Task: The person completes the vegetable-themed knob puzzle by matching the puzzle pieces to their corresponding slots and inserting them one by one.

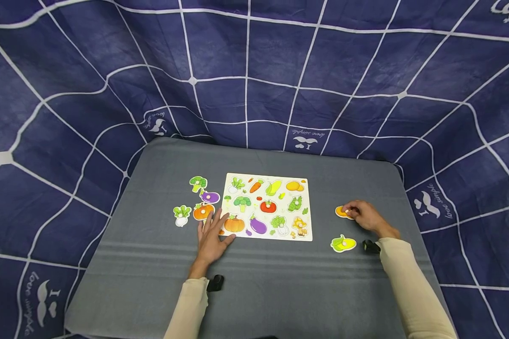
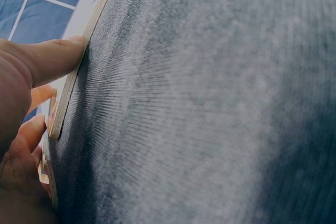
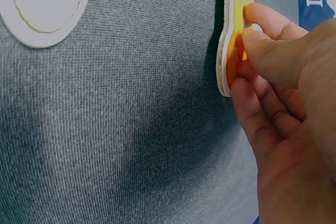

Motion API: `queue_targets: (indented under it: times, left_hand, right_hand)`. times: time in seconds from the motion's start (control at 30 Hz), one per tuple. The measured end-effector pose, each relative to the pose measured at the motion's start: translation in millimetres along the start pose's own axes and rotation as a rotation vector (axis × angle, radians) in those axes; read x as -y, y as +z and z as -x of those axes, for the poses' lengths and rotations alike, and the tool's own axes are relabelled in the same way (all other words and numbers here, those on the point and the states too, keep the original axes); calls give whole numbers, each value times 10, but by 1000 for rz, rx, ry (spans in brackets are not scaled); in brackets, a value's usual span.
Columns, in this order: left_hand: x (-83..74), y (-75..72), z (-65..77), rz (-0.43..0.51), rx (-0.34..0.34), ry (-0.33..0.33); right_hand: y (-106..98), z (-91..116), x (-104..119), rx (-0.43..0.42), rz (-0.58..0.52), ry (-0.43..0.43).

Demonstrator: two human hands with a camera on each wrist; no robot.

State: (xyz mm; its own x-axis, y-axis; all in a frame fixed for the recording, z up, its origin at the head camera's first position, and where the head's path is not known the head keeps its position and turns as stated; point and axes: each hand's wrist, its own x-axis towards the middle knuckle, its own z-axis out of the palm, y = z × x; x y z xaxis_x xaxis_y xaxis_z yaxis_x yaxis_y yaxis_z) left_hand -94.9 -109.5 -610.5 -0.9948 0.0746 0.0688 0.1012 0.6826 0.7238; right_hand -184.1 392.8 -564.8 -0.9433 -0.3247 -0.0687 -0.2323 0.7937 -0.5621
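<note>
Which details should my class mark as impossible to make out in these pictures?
Head: part of the orange-yellow puzzle piece, covered by the right hand.
Left wrist: most of the printing on the puzzle board, steeply slanted and partly behind the left hand.
Right wrist: the rest of the corn piece, cut off by the top and left edges.

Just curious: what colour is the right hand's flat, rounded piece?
The piece is yellow and orange, edged white; clearest in the right wrist view.
</note>
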Motion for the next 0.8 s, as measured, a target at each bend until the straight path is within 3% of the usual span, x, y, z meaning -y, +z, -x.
queue_targets:
  times: [0.27,0.8]
  left_hand:
    - [-9,-4,1,-2,2,1]
    - [7,16,-3,4,-13,11]
  right_hand:
    - [2,-39,21,-63,45,-20]
    - [-7,-212,238,-102,88,-115]
